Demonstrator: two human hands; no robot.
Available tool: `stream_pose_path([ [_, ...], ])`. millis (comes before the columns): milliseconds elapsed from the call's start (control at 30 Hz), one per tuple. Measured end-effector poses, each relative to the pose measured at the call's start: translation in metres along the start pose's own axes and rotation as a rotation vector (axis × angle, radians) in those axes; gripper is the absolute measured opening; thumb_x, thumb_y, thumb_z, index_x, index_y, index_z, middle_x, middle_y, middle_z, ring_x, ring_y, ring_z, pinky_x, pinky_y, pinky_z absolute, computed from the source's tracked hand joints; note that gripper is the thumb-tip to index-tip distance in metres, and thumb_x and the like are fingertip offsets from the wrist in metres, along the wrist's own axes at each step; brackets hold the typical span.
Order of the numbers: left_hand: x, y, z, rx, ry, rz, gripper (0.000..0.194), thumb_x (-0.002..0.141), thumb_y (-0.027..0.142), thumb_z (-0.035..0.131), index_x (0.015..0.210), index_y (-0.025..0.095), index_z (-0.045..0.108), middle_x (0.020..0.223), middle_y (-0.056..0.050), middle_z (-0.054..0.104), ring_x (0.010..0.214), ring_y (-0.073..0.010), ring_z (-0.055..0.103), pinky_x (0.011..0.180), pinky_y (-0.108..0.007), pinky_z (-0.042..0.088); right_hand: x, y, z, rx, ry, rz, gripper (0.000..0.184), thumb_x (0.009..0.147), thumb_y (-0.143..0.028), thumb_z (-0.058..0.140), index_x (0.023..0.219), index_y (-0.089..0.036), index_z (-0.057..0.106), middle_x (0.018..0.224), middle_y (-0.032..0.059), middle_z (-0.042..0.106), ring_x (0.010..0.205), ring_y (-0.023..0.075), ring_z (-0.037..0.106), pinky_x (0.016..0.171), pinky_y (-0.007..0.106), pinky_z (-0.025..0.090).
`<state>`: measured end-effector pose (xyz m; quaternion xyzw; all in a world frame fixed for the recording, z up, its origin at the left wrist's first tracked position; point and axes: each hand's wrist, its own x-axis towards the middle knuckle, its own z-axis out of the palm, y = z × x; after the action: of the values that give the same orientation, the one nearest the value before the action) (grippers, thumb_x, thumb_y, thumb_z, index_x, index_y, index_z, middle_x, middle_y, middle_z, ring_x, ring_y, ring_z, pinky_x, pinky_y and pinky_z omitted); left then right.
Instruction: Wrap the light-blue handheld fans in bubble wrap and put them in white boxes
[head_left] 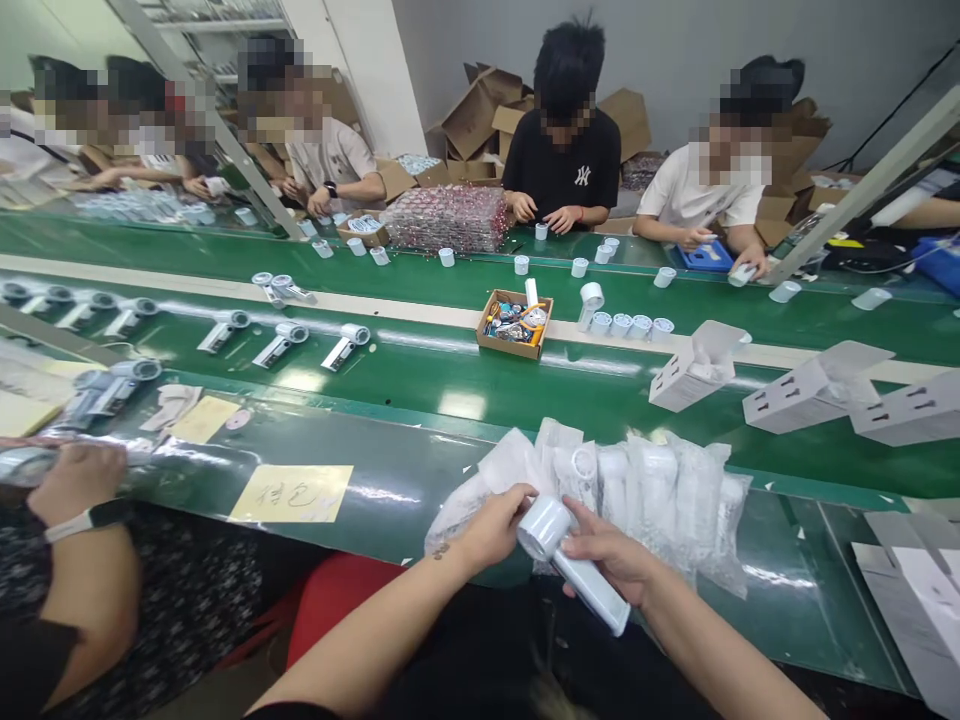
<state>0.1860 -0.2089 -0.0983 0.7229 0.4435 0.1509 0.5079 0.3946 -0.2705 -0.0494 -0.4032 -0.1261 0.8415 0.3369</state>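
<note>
Both of my hands hold a white hair dryer (596, 590), with its round barrel to the upper left and its straight handle slanting down to the right. My left hand (495, 525) grips the side of the barrel. Closed around the top of the handle, my right hand (611, 555) has its thumb lying near the joint with the barrel. Just beyond my hands lies a row of several wrapped hair dryers (652, 490) in translucent bubble bags, on the bench (405, 480).
A green conveyor belt (420, 375) carries several unwrapped dryers (347, 347), a small carton of parts (517, 345) and open white boxes (814, 390). A paper note (292, 493) lies on my left. A co-worker's hand (79, 480) is at the far left; other people sit opposite.
</note>
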Motion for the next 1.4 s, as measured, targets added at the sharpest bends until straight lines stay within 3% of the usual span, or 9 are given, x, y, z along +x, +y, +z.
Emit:
stream_pose_path([
  [300, 0.004, 0.033, -0.021, -0.987, 0.391, -0.296, 0.041, 0.057, 0.025, 0.080, 0.087, 0.020, 0.053, 0.064, 0.006, 0.057, 0.057, -0.0087, 0.051, 0.058, -0.022, 0.038, -0.003, 0.000, 0.005, 0.009, 0.071, -0.066, 0.043, 0.067, -0.033, 0.082, 0.102, -0.018, 0.063, 0.075, 0.0024, 0.065, 0.068, 0.0173, 0.063, 0.052, 0.026, 0.054],
  [467, 0.002, 0.041, 0.006, -1.245, -0.043, -0.473, 0.052, 0.062, 0.052, 0.082, 0.093, 0.017, 0.060, 0.078, -0.001, 0.062, 0.067, -0.0139, 0.059, 0.058, -0.024, 0.043, -0.007, 0.002, 0.004, -0.024, 0.073, -0.089, 0.047, 0.065, -0.032, 0.083, 0.103, -0.020, 0.060, 0.075, 0.0005, 0.065, 0.067, 0.0174, 0.064, 0.051, 0.027, 0.055],
  [600, 0.003, 0.030, 0.013, -1.141, -0.120, -0.516, 0.048, 0.057, 0.050, 0.085, 0.078, 0.015, 0.059, 0.057, 0.005, 0.049, 0.044, -0.0047, 0.035, 0.043, -0.019, 0.020, -0.013, 0.001, 0.004, -0.048, 0.009, -0.077, 0.046, 0.064, -0.032, 0.084, 0.101, -0.020, 0.058, 0.083, 0.0026, 0.067, 0.069, 0.0191, 0.066, 0.050, 0.027, 0.055],
  [700, 0.003, 0.032, 0.011, -0.952, 0.014, -0.416, 0.037, 0.064, 0.042, 0.082, 0.068, 0.016, 0.056, 0.053, 0.006, 0.044, 0.045, -0.0056, 0.031, 0.045, -0.021, 0.020, -0.016, 0.002, 0.002, -0.050, 0.039, -0.071, 0.050, 0.062, -0.034, 0.084, 0.102, -0.019, 0.056, 0.080, 0.0029, 0.068, 0.066, 0.0190, 0.066, 0.048, 0.027, 0.054],
  [833, -0.001, 0.051, 0.006, -0.275, 0.357, 0.059, 0.019, 0.084, 0.030, 0.061, 0.069, 0.019, 0.060, 0.067, -0.001, 0.056, 0.065, -0.0145, 0.051, 0.062, -0.026, 0.040, -0.015, 0.005, 0.005, -0.084, 0.222, -0.088, 0.044, 0.062, -0.036, 0.084, 0.090, -0.019, 0.054, 0.068, -0.0006, 0.065, 0.056, 0.0156, 0.061, 0.047, 0.027, 0.053],
  [967, -0.008, 0.061, 0.001, 0.214, 0.393, 0.507, 0.021, 0.091, 0.015, 0.044, 0.080, 0.019, 0.061, 0.077, -0.006, 0.060, 0.075, -0.0181, 0.054, 0.070, -0.030, 0.047, -0.020, 0.003, 0.016, -0.056, 0.347, -0.126, 0.047, 0.059, -0.038, 0.085, 0.082, -0.022, 0.048, 0.061, -0.0023, 0.065, 0.052, 0.0169, 0.061, 0.047, 0.030, 0.052],
  [1100, -0.020, 0.061, 0.003, 0.441, 0.453, 0.695, 0.020, 0.090, 0.006, 0.041, 0.086, 0.017, 0.058, 0.076, -0.005, 0.059, 0.071, -0.0171, 0.052, 0.065, -0.029, 0.047, -0.027, 0.000, 0.028, 0.013, 0.403, -0.159, 0.045, 0.061, -0.039, 0.082, 0.081, -0.024, 0.045, 0.059, -0.0011, 0.067, 0.049, 0.0181, 0.061, 0.046, 0.029, 0.050],
  [1267, -0.025, 0.074, 0.017, 0.514, 0.275, 0.709, 0.021, 0.087, 0.007, 0.040, 0.085, 0.016, 0.058, 0.077, -0.007, 0.059, 0.073, -0.0187, 0.052, 0.068, -0.030, 0.047, -0.026, 0.001, 0.033, 0.139, 0.483, -0.182, 0.035, 0.064, -0.021, 0.074, 0.082, -0.025, 0.044, 0.054, -0.0061, 0.063, 0.049, 0.0162, 0.062, 0.046, 0.023, 0.047],
  [1400, -0.021, 0.082, 0.016, 0.263, 0.010, 0.256, 0.013, 0.086, 0.016, 0.048, 0.081, 0.017, 0.060, 0.076, -0.004, 0.061, 0.074, -0.0168, 0.055, 0.069, -0.028, 0.047, -0.031, 0.004, 0.030, 0.231, 0.537, -0.084, 0.029, 0.071, -0.025, 0.071, 0.087, -0.024, 0.046, 0.056, -0.0037, 0.064, 0.045, 0.0138, 0.059, 0.046, 0.022, 0.047],
])
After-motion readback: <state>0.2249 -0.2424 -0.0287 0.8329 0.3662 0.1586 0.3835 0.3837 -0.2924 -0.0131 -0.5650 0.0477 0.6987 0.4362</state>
